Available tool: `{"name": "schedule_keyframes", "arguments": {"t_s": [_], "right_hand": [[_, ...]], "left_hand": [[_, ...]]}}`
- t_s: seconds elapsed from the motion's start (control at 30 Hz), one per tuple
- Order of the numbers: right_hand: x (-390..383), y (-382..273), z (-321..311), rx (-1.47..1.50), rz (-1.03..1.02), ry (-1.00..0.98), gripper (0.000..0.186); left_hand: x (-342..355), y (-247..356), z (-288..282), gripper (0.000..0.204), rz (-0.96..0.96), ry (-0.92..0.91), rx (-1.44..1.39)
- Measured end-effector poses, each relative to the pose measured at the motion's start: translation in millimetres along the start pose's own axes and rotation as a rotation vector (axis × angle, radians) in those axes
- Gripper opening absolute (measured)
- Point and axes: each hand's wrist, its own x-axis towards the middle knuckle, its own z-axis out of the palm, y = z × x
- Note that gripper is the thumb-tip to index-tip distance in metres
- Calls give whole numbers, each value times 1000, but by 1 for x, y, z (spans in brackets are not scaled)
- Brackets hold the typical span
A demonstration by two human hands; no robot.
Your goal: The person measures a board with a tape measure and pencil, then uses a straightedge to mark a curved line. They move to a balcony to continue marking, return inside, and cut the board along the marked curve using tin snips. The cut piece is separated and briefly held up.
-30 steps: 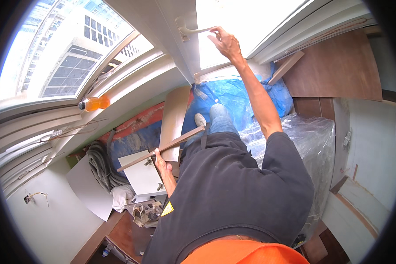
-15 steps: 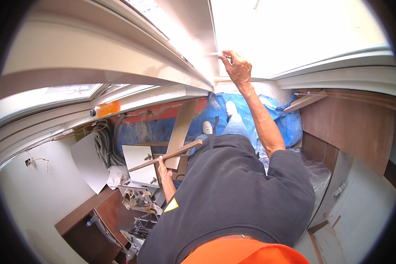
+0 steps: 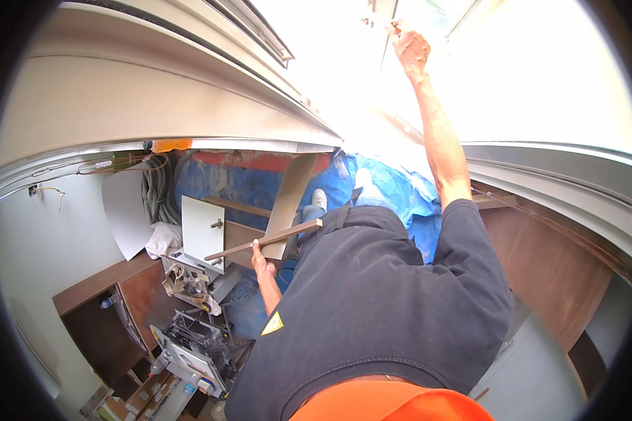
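Observation:
My left hand [image 3: 262, 261] grips a long, narrow wooden strip [image 3: 288, 231] low beside my hip, over a white cabinet door [image 3: 200, 224] with hinges and a pale leaning board [image 3: 296, 179]. High up, my right hand [image 3: 409, 48] reaches to the bright window frame, its fingers closed on a white window handle [image 3: 372, 21], which is washed out by glare. My shoes stand on blue sheeting [image 3: 418, 193]; an orange bottle [image 3: 168, 145] lies on the sill to the left, partly hidden by the window frame.
Coiled grey hose [image 3: 158, 189], a white cloth and a metal tool with its stand [image 3: 196, 347] crowd the lower left beside an open brown cabinet [image 3: 98, 330]. Brown boards [image 3: 541, 266] lean on the right, under the window ledge.
The view has swung toward the open window. My right hand has moved up and outward with the handle, the white sash angled further. My left hand still holds the strip.

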Motion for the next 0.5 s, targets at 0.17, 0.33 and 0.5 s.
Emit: {"name": "schedule_keyframes", "arguments": {"t_s": [0.17, 0.33, 0.5], "right_hand": [[82, 35, 9, -118, 13, -60, 34], [138, 105, 54, -465, -391, 678, 20], [184, 145, 38, -341, -273, 446, 18]], "left_hand": [[-11, -14, -2, 61, 3, 27, -36], [-15, -19, -9, 62, -2, -2, -27], [-7, -13, -5, 64, 20, -18, -17]]}}
